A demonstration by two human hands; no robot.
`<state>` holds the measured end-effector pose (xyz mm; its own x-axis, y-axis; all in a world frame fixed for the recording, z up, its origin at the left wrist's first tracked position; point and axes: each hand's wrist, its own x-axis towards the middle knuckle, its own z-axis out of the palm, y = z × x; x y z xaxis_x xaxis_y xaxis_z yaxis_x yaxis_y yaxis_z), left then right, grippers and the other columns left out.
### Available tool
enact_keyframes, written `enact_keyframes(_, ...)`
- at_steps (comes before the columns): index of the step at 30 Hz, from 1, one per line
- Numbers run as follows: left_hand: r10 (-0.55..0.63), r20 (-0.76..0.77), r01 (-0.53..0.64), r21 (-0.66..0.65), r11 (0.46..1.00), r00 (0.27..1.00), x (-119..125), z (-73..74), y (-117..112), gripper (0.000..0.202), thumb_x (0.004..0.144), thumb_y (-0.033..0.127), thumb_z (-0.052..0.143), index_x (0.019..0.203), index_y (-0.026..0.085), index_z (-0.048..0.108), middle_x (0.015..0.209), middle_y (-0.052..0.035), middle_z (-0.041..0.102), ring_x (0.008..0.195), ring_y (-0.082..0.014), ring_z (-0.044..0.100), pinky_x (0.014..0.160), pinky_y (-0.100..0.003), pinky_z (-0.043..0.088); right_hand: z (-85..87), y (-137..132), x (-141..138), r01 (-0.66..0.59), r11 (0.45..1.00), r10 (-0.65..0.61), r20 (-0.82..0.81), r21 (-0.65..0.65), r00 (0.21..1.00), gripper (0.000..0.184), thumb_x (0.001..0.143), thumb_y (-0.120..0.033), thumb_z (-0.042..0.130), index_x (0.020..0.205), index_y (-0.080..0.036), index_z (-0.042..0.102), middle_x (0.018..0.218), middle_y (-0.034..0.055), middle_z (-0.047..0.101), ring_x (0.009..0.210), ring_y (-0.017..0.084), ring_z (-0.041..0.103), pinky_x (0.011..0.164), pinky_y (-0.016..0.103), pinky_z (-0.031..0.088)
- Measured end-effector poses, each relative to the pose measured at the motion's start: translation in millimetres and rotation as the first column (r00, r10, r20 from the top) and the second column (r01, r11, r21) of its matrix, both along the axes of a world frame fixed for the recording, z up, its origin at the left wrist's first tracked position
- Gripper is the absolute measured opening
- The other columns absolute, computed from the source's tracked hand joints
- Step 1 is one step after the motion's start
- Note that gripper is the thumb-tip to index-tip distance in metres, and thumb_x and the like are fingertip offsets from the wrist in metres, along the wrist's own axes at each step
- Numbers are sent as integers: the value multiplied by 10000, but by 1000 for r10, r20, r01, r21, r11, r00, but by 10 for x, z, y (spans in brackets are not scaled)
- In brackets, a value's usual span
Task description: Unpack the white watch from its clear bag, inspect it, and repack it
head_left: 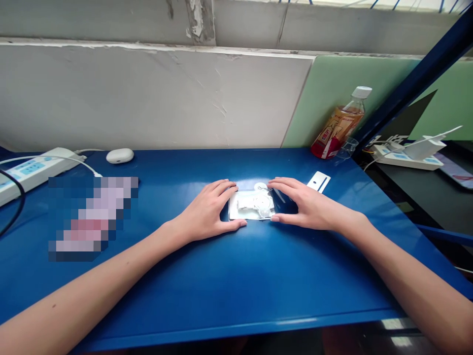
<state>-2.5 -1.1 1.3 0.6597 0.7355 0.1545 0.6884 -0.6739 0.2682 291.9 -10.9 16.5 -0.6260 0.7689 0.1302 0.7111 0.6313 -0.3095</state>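
A small flat clear packet [251, 213] with white contents lies on the blue tabletop [236, 276] between my hands. A round white piece [260, 187] shows at its far edge; I cannot make out what the contents are. My left hand [210, 209] rests at the packet's left side, its thumb and fingers apart, the fingertips near or touching the edge. On the right side, my right hand [306, 202] curves with thumb and fingers spread at the packet's right edge. Neither hand is closed around it. Behind my right hand lies a white card [319, 181] with a dark hole and slot, partly hidden.
At left are a power strip [40, 170], a white earbud case [120, 156] and a blurred-out pinkish object [98, 212] with a cable. A drink bottle [338, 128] leans by the blue frame post [410, 74]. Another power strip [410, 157] sits beyond the post.
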Motion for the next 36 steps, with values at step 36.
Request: enact_keyframes(36,-80,3,80,-12,997,997,-6,-11,13,680,964,568,511,1493,148,439,1543,-145,444,1457,-288,377,1208,-494,268,-45,-8,-2,-60,998,59,36,31,998,736,918,-569,578,1505,-147,434,1588,172,387,1508,366,252,1174,574,345)
